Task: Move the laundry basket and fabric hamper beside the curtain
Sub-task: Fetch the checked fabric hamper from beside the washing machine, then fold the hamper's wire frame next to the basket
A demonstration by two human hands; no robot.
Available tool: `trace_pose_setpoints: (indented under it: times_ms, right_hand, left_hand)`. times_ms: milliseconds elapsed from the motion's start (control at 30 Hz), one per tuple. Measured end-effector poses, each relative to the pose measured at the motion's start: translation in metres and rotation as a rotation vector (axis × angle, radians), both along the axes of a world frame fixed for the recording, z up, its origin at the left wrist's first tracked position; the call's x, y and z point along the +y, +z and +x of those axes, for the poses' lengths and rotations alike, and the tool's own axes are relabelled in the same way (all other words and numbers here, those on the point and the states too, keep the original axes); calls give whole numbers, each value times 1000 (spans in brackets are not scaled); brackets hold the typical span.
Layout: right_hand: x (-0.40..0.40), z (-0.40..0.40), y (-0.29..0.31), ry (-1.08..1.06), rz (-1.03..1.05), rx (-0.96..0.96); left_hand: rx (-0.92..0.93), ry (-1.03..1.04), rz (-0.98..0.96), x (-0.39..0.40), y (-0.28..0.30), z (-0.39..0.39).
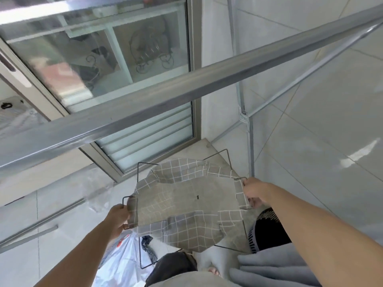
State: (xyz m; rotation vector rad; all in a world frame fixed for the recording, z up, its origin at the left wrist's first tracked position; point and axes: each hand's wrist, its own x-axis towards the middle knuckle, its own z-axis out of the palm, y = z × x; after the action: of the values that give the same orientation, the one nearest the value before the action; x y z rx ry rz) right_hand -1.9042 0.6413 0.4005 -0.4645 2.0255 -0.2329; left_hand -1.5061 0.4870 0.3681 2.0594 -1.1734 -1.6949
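Observation:
The fabric hamper is a grey checked cloth bag on a thin dark wire frame, lifted off the floor at lower centre. My left hand grips the wire handle on its left side. My right hand grips the wire handle and cloth edge on its right side. A dark slatted laundry basket stands on the floor just right of the hamper, partly hidden behind my right forearm. Grey folded fabric, possibly the curtain, lies at the lower right.
A metal drying-rack bar crosses the view diagonally above the hamper, with thin rack poles to the right. A sliding glass door fills the upper left. A white plastic bag sits on the tiled floor by my legs.

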Motion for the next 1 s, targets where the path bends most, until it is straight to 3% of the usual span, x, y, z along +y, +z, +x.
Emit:
trace_pose_setpoints:
  times_ms: [167, 267, 467, 600, 733, 900, 1000]
  right_hand:
    - [-6, -16, -1, -34, 78, -61]
    - [-15, -19, -4, -63, 86, 2]
    - [-32, -18, -7, -28, 92, 54]
    - [-36, -20, -16, 28, 109, 28]
    - [-33, -28, -15, 56, 82, 4]
    - [-11, -38, -31, -218, -48, -20]
    - [11, -43, -53, -531, -125, -106]
  left_hand:
    - [-75, -89, -20, -48, -12, -25]
    - [-161, -133, 6, -75, -26, -33]
    - [-252, -260, 237, -103, -27, -30]
    - [-78, -197, 443, -99, -17, -18]
    - [46, -78, 447, -78, -12, -22]
    - [74, -105, 360, -63, 14, -57]
    - [59, -139, 274, -71, 21, -86]
